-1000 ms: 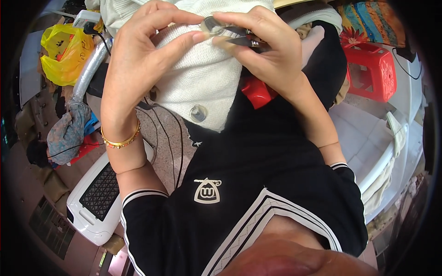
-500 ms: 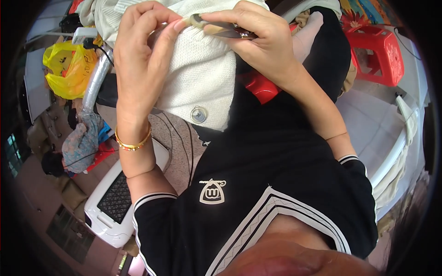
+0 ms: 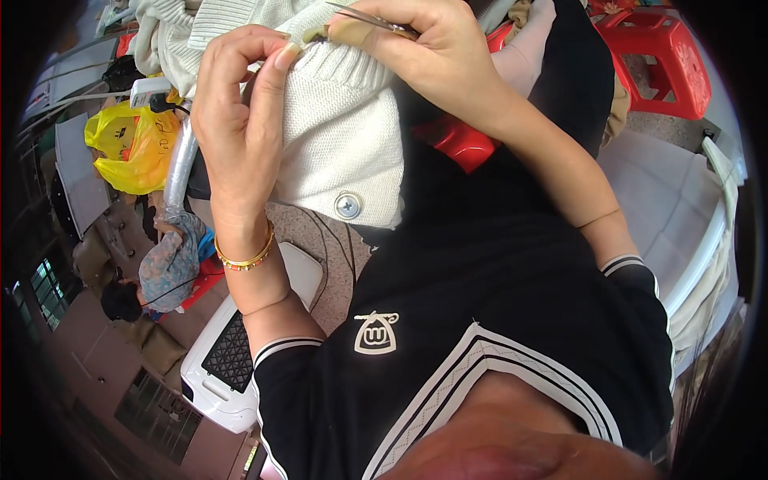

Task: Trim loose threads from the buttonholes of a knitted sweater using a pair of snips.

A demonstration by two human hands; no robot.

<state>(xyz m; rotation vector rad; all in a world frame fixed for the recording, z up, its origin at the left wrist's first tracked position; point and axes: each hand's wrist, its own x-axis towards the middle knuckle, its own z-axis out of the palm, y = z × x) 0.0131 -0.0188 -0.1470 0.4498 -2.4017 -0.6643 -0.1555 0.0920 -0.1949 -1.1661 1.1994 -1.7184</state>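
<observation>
A cream knitted garment (image 3: 340, 120) with ribbing lies over my lap, and a round grey button (image 3: 347, 206) sits near its lower corner. My left hand (image 3: 240, 120) is closed, thumb and forefinger pinching the garment at the ribbed edge. Held in my closed right hand (image 3: 440, 60) are small metal thread snips (image 3: 372, 18), their blades pointing left above the ribbing. My right fingertips are close to the left ones, beside a small yellowish-and-dark spot at the edge that I cannot make out.
To the left are a yellow plastic bag (image 3: 132, 148), a silver-wrapped pipe (image 3: 179, 160) and a white appliance with a black grille (image 3: 232, 352). Beyond, a person in a patterned top (image 3: 172, 260) sits bent over. Red stool (image 3: 660, 64) and white tub (image 3: 680, 232) stand right.
The snips have moved up and left in the view, now turned with the blades above the ribbing. My left hand has shifted slightly down and left; more ribbing shows between the hands.
</observation>
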